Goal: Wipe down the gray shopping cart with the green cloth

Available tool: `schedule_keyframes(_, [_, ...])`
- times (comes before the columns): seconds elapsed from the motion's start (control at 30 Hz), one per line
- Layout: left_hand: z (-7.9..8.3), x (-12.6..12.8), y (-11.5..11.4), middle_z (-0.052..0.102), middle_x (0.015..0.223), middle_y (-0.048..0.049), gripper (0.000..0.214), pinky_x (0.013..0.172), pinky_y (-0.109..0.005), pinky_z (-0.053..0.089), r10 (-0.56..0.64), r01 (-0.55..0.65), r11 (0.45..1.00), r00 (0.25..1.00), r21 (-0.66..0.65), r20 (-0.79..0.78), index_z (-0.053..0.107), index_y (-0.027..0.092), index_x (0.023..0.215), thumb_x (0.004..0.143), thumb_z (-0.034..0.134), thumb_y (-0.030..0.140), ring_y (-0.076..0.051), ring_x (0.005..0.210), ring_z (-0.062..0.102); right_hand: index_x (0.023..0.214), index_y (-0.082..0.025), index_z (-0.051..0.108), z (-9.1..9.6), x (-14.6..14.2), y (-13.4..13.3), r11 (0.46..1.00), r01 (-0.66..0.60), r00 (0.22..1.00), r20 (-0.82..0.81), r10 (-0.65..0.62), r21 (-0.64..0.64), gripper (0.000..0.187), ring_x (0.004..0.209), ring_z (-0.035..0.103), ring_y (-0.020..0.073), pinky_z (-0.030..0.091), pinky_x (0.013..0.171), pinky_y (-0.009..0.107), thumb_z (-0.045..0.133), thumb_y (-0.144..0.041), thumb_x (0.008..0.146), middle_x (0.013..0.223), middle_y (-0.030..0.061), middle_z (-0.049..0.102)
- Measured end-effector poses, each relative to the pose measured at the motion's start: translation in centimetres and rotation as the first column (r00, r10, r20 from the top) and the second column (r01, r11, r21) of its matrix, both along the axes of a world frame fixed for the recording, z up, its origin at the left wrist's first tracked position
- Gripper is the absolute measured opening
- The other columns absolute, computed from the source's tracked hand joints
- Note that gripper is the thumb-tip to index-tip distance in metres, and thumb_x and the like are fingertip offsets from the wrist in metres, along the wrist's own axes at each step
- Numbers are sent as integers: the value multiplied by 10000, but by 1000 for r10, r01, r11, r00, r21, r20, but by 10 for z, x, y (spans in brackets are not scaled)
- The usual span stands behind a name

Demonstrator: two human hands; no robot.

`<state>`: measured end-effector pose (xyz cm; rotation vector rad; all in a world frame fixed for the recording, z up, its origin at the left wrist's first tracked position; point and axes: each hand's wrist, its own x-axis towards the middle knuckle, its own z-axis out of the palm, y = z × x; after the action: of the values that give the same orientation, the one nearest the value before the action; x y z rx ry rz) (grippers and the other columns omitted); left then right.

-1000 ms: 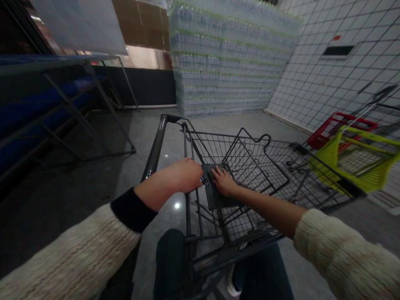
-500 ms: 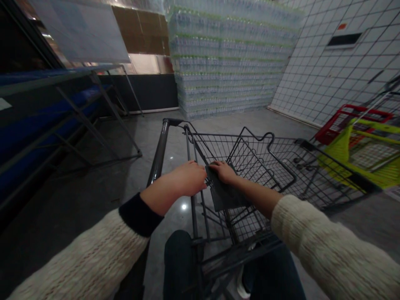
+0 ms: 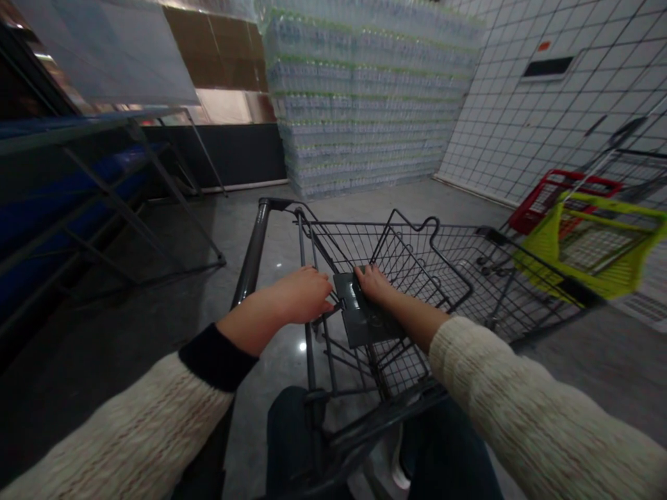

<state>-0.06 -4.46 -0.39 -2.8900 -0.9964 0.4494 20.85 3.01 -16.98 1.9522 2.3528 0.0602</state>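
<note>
A black wire shopping cart (image 3: 458, 278) stands in front of me, its handle bar (image 3: 250, 257) running away to the left. My left hand (image 3: 302, 295) is closed on the cart's wire frame beside the child-seat flap. My right hand (image 3: 372, 283) rests on the dark plastic seat flap (image 3: 359, 323), fingers curled over its upper edge. Both arms wear cream knitted sleeves; my dark trousers show below.
A tall stack of shrink-wrapped bottled water (image 3: 365, 97) fills the back. A metal-framed table (image 3: 104, 173) stands at left. Red (image 3: 552, 198) and yellow-green (image 3: 594, 243) carts sit at right by a white tiled wall (image 3: 547, 104). The floor is grey and glossy.
My right hand has slid up the seat flap to its upper edge and curled over it. The left hand keeps its grip. The view shifted slightly.
</note>
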Motion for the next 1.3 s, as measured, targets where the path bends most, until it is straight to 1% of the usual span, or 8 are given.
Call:
schedule_keyframes(0.2, [-1, 0, 3, 688, 1014, -129, 281, 872, -352, 429, 17, -16, 1000, 1000, -10, 4, 706, 144, 916, 897, 532, 364, -244, 973, 613, 1231, -151, 511, 12, -3, -10, 995, -55, 997, 52, 59, -77, 343, 1038, 607, 276, 486, 840, 396, 327, -146, 941, 1120, 202, 585])
schedule_keyframes(0.47, [5, 3, -1, 703, 976, -114, 240, 832, -325, 440, 33, -33, 999, 999, -27, 5, 711, 160, 869, 883, 549, 336, -220, 915, 622, 1211, -156, 500, 21, 15, -98, 962, -166, 977, 97, 190, -218, 337, 930, 657, 280, 512, 771, 373, 443, -121, 881, 1025, 175, 621])
schedule_keyframes(0.63, [4, 4, 0, 704, 987, -132, 257, 825, -330, 447, 33, -33, 999, 999, -15, -12, 712, 145, 888, 891, 535, 331, -233, 926, 627, 1337, -186, 439, 18, 25, -116, 962, -150, 989, -27, 148, -229, 431, 1227, 507, 308, 413, 981, 443, 455, -202, 907, 1302, 196, 530])
schedule_keyframes(0.73, [2, 3, 1, 708, 973, -124, 243, 845, -330, 443, 31, -30, 999, 999, -12, 11, 712, 152, 864, 882, 546, 329, -221, 906, 630, 1481, -191, 265, 8, 29, -114, 956, -123, 991, -76, 107, -267, 665, 1356, 343, 358, 335, 1043, 490, 536, -288, 882, 1474, 223, 347])
schedule_keyframes(0.8, [1, 3, 2, 711, 963, -115, 231, 841, -322, 444, 36, -35, 999, 999, -16, 29, 711, 159, 852, 872, 558, 332, -213, 897, 630, 1496, -221, 241, 5, 30, -113, 953, -133, 990, -72, 118, -272, 741, 1302, 406, 349, 366, 1011, 464, 570, -191, 833, 1432, 214, 394])
schedule_keyframes(0.97, [3, 3, 0, 717, 924, -112, 204, 792, -315, 454, 67, -66, 997, 996, -28, 50, 708, 167, 815, 855, 566, 307, -225, 894, 634, 1317, -280, 494, 31, 23, -87, 964, -151, 988, 2, 155, -217, 463, 1032, 569, 290, 463, 826, 389, 482, -167, 868, 1189, 151, 552])
schedule_keyframes(1.13, [2, 3, 0, 717, 949, -129, 230, 806, -329, 451, 46, -46, 999, 998, -20, 31, 721, 151, 856, 868, 567, 322, -242, 913, 642, 1278, -203, 541, 74, 23, -26, 993, -60, 997, 46, 56, 97, 401, 1214, 457, 329, 342, 994, 505, 344, -169, 931, 1280, 193, 533])
schedule_keyframes(1.3, [0, 2, 0, 711, 986, -152, 301, 826, -352, 450, 16, -16, 1000, 1000, 12, 3, 723, 121, 928, 894, 530, 349, -262, 948, 641, 1250, -101, 591, 59, 44, 2, 977, -128, 976, 194, 95, 168, 417, 1405, 208, 374, 136, 1114, 552, 431, -123, 866, 1448, 191, 417])
